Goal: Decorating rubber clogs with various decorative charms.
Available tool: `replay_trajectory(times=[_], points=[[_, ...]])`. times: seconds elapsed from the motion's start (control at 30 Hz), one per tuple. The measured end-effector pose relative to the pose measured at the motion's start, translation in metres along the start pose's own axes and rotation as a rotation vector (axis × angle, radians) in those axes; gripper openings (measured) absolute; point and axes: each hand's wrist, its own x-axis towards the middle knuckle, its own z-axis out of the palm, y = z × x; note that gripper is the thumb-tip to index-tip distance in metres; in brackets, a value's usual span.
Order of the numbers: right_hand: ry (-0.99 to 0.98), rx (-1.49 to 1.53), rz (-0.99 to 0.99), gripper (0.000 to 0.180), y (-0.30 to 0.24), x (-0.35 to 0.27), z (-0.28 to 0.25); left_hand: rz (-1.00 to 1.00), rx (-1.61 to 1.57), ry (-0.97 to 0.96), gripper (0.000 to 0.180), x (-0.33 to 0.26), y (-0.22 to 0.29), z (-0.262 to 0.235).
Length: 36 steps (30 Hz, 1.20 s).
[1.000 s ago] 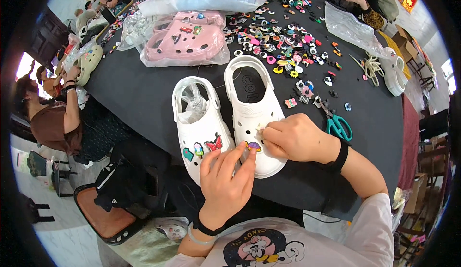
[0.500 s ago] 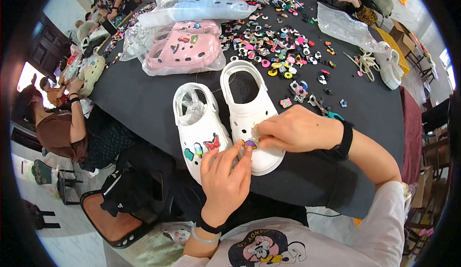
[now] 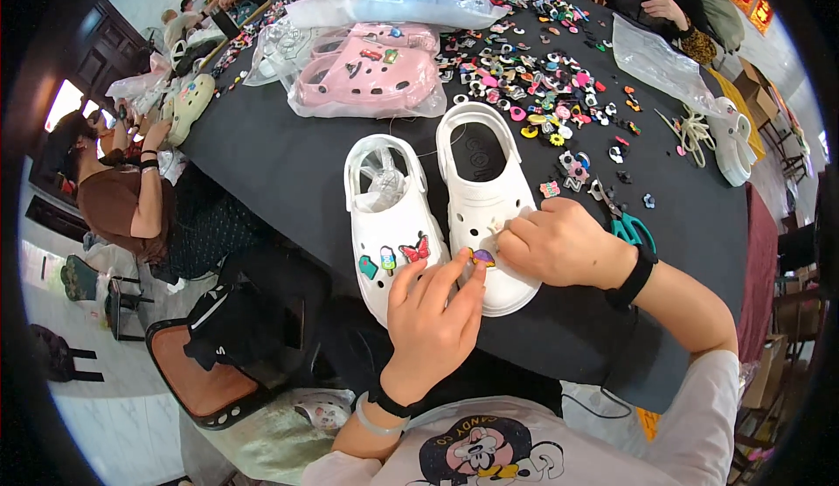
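Both hands are pinching charms onto the right white clog (image 3: 486, 215) on the black table (image 3: 288, 171), left hand (image 3: 433, 315) clamped on a purple charm (image 3: 481, 257), right hand (image 3: 564, 243) closed on another; left clog (image 3: 391, 224) already carries three.

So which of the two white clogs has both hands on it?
The right-hand white clog: left hand and right hand meet at its toe. The left-hand white clog, plastic-stuffed, lies untouched.

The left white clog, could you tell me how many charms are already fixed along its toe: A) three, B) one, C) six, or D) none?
A: the left white clog shows three charms in a row on its toe: a green one, a small pale one and a red butterfly.
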Motion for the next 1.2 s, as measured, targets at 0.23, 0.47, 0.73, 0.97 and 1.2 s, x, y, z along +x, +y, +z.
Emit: replay_trajectory(times=[0.23,0.47,0.73,0.97,1.2], points=[[0.028,0.348,-0.021,0.018,0.019,-0.001,0.01,0.018,-0.016,-0.011,0.026,-0.001,-0.001,0.002],[-0.128,0.434,0.13,0.032,0.013,0.004,-0.018,0.0,-0.04,-0.003,0.023,0.0,-0.001,0.0],[-0.127,0.328,0.154,0.036,0.014,0.009,-0.005,0.001,-0.071,0.019,0.023,-0.001,-0.005,0.001],[0.042,0.187,-0.092,0.022,0.019,0.005,0.007,0.023,-0.045,0.029,0.024,-0.001,-0.003,0.001],[-0.052,0.603,0.243,0.021,0.012,-0.006,-0.005,0.023,-0.046,0.017,0.027,-0.002,-0.003,0.001]])
